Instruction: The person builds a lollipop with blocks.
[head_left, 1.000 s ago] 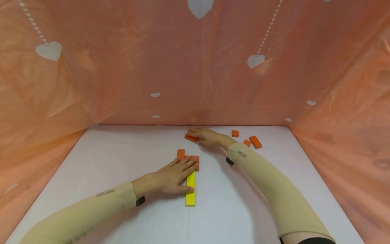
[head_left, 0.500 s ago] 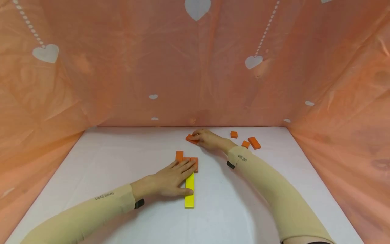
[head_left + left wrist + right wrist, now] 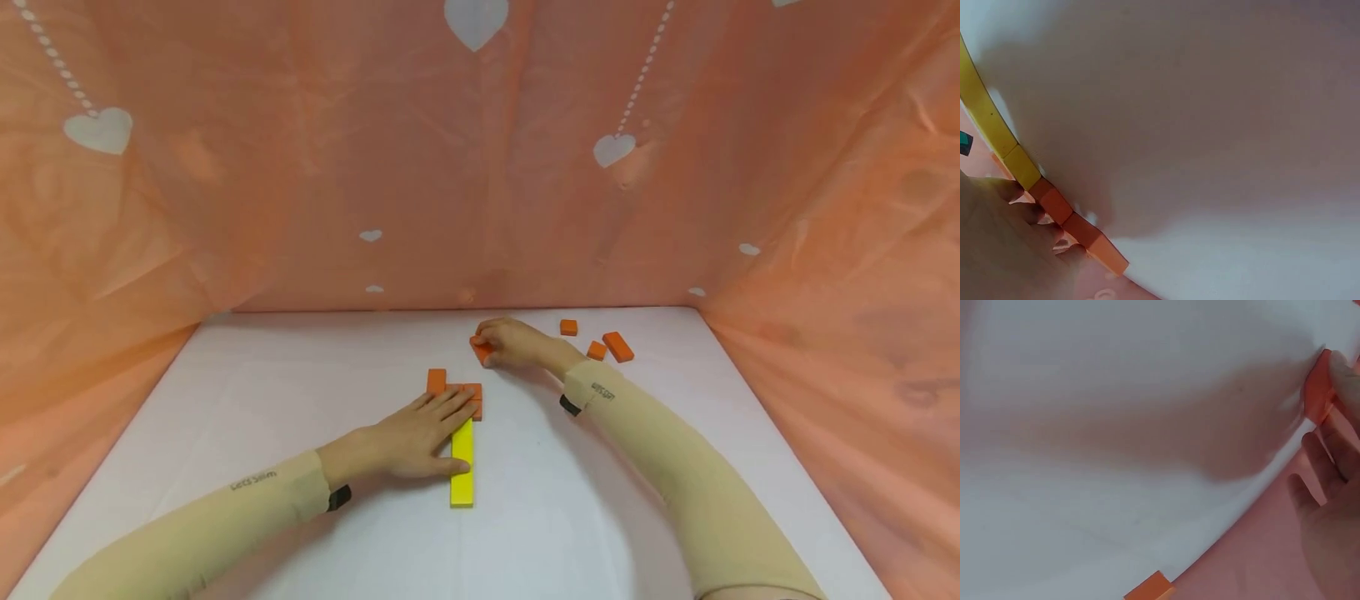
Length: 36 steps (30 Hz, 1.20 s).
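With fingers stretched out, my left hand (image 3: 420, 437) rests on a group of flat blocks. Its fingers cover part of the orange blocks (image 3: 474, 390), and the thumb touches the long yellow strip (image 3: 462, 490) below them. One orange block (image 3: 437, 380) sticks out at the upper left of the group. In the left wrist view the yellow (image 3: 988, 115) and orange blocks (image 3: 1109, 255) form one touching row. Farther back, my right hand (image 3: 513, 343) pinches an orange rectangular block (image 3: 1319, 390) between thumb and fingers; part of it is hidden by them.
Behind and right of my right hand lie a small orange block (image 3: 569, 327), another small orange block (image 3: 597, 350) and a longer orange block (image 3: 618, 347). A pinkish-orange curtain (image 3: 337, 167) with white hearts encloses the white table (image 3: 562, 517) at the back and sides.
My right hand's fingers have curled round the far orange block, which has turned and come slightly nearer the group. My left hand stays on the blocks.
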Motion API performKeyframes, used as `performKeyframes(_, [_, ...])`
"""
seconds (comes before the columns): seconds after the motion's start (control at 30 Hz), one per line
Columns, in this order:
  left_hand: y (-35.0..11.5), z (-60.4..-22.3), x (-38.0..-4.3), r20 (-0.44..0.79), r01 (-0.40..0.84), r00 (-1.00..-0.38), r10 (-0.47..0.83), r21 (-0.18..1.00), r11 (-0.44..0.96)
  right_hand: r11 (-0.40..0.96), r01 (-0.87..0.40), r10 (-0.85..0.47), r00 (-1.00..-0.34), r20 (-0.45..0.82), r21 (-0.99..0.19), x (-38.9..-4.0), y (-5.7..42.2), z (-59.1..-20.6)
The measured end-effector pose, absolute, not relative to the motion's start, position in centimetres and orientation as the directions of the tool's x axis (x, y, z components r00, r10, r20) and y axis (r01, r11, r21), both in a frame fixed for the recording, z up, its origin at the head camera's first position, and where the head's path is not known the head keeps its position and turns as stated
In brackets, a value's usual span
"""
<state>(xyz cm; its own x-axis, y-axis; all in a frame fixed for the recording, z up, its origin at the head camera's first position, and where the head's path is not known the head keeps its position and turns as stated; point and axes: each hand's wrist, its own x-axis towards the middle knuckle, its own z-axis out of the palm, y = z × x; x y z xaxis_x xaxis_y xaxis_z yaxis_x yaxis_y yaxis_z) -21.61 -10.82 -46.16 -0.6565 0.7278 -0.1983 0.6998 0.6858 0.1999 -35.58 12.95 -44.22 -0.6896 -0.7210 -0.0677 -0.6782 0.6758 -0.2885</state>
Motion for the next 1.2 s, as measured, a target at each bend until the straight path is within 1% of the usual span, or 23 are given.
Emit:
performKeyframes(0.1, [-10.8,-46.1,-21.6,-0.197,0.701,-0.655,0.73,0.201,0.684,0.679,-0.666,-0.711,-0.701,-0.052,-0.309,-35.0,13.3,-44.3])
performKeyframes(0.3, [-10.8,-46.2,-21.5,-0.202,0.691,-0.664,0.72,0.201,0.694,0.686,-0.66,-0.693,-0.721,0.001,-0.306,-33.7,13.6,-44.6])
performKeyframes(0.67, [-10.7,-46.1,-21.7,-0.2,0.695,-0.664,0.72,0.191,0.694,0.712,-0.599,-0.629,-0.776,0.045,-0.367,-31.5,14.1,-44.6])
performKeyframes(0.8, [-10.7,-46.0,-21.7,-0.198,0.698,-0.659,0.725,0.199,0.688,0.727,-0.571,-0.607,-0.794,0.032,-0.381,-30.7,14.3,-44.6])
performKeyframes(1.2, [-10.6,-45.8,-21.6,-0.197,0.707,-0.652,0.732,0.191,0.681,0.714,-0.577,-0.622,-0.783,0.021,-0.397,-29.5,14.3,-45.1])
